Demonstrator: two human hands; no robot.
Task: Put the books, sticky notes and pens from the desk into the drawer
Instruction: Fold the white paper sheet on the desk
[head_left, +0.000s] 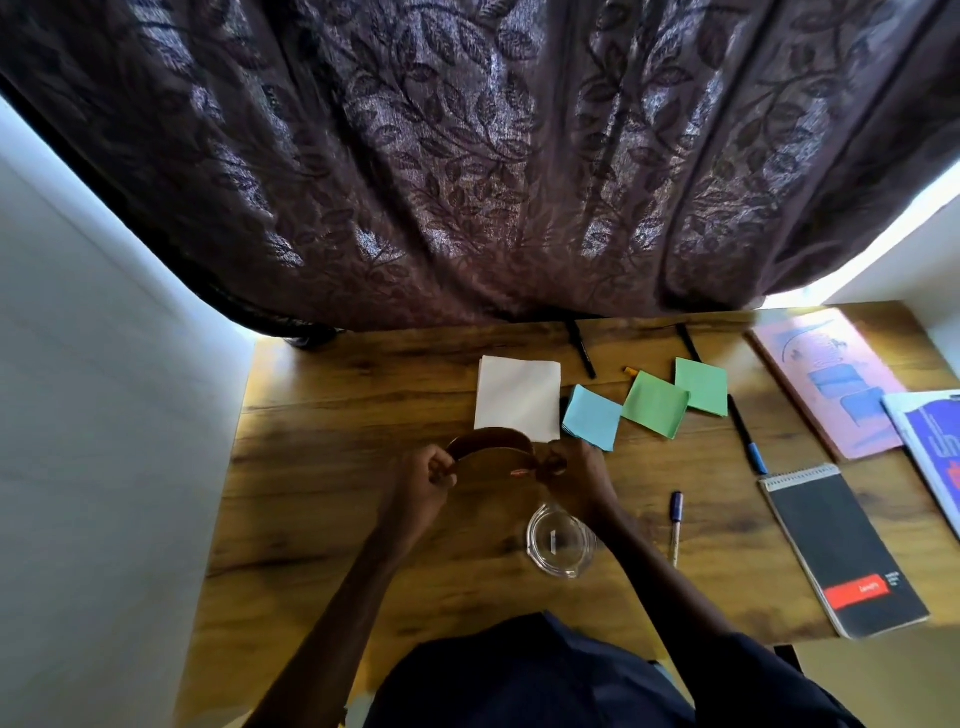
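Both hands hold a brown curved object (493, 457) above the wooden desk (332, 467): my left hand (423, 480) grips its left end and my right hand (584, 475) its right end. Behind it lie a white pad (518, 397), a blue sticky-note pad (592, 423) and two green pads (655, 404) (701, 385). Pens lie scattered: black ones (582, 349) (689, 343) near the curtain, a blue-capped pen (748, 436), and a purple-capped pen (675, 525). A pink book (826, 382), a black spiral notepad (841, 553) and a blue-white book (930, 452) lie at the right.
A clear glass dish (561, 543) sits on the desk under my right forearm. A dark patterned curtain (478, 156) hangs behind the desk, with white walls on both sides. No drawer is in view.
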